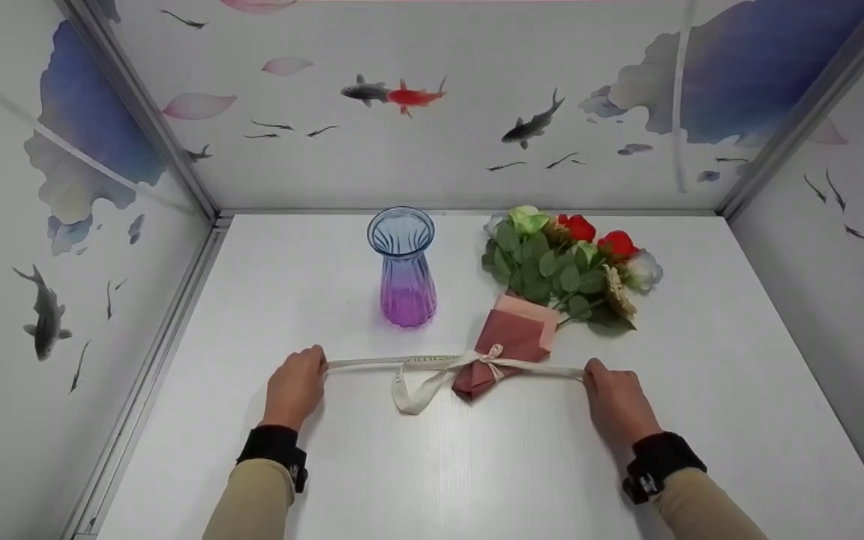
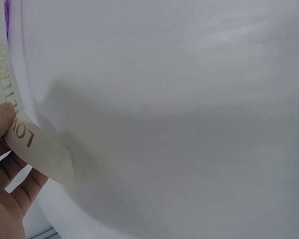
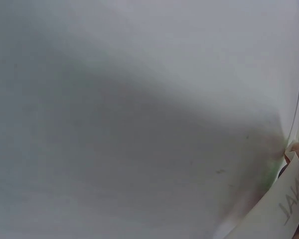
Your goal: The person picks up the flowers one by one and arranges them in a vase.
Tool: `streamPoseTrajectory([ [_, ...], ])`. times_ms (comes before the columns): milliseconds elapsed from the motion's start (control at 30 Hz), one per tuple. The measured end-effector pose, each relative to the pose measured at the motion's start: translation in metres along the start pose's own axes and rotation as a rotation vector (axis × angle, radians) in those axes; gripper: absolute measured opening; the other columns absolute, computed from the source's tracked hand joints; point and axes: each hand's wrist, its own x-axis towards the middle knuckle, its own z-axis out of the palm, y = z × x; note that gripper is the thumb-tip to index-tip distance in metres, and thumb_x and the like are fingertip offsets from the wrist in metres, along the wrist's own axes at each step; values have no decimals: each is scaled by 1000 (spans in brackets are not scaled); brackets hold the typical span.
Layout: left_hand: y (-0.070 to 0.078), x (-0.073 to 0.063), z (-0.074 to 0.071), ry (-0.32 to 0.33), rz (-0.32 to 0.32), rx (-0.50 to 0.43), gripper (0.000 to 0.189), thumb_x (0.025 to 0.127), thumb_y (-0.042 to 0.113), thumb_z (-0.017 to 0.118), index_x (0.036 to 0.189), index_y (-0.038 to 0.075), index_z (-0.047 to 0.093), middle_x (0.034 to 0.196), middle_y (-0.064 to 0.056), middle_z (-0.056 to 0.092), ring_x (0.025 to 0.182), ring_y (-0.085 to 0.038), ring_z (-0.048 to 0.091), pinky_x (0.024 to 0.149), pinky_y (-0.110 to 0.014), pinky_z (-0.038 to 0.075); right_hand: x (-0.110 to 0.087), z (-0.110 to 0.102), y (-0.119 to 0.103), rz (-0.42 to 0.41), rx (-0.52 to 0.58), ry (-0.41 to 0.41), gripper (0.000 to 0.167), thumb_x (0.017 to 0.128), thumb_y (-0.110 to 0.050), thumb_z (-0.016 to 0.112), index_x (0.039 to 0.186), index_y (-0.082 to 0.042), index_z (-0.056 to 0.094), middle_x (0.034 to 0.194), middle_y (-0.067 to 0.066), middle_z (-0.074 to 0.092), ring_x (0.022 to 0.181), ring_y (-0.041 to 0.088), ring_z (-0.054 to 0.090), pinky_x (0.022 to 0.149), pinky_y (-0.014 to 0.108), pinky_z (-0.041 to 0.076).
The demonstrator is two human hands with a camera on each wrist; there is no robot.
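A cream ribbon [image 1: 372, 363] with printed lettering stretches sideways between the two hands. My left hand [image 1: 295, 386] pinches one end; in the left wrist view the thumb presses on the ribbon [image 2: 32, 144] and a short tail hangs past the fingers. At the other end my right hand [image 1: 619, 401] pinches the ribbon, its tail [image 3: 284, 199] showing in the right wrist view. Between them the ribbon is tied in a knot with a loose loop around the dark pink paper wrap [image 1: 514, 334]. From that wrap spreads a bouquet [image 1: 552, 266] of red, green and pale flowers, lying on the table.
A blue-to-purple glass vase [image 1: 408, 277] stands upright behind the ribbon, left of the bouquet. The white table [image 1: 432, 465] is bounded by printed panels at the back [image 1: 447, 172] and both sides.
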Motion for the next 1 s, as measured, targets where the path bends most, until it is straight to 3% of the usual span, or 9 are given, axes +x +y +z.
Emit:
streamPoseTrajectory([
  [367,-6,-3,-10,-16,-60,0,5,98,7,67,96,4,63,84,-9,66,81,-27,65,69,-42,56,2,-4,1,0,9,-21,7,105,-11,55,102,-7,59,75,6,67,74,30,65,72,52,53],
  [667,-14,-6,-17,11,-70,5,6,98,7,67,96,4,62,85,-10,67,80,-28,64,70,-44,56,-2,-2,8,-97,21,67,8,101,-2,59,95,-7,57,60,-3,53,55,17,53,55,37,45],
  [1000,-18,-7,-26,-2,-111,-22,5,99,6,65,98,2,63,88,-12,67,82,-29,64,73,-47,56,-3,-5,11,-33,1,83,6,102,-3,56,96,-5,56,66,9,62,63,35,63,64,51,51],
])
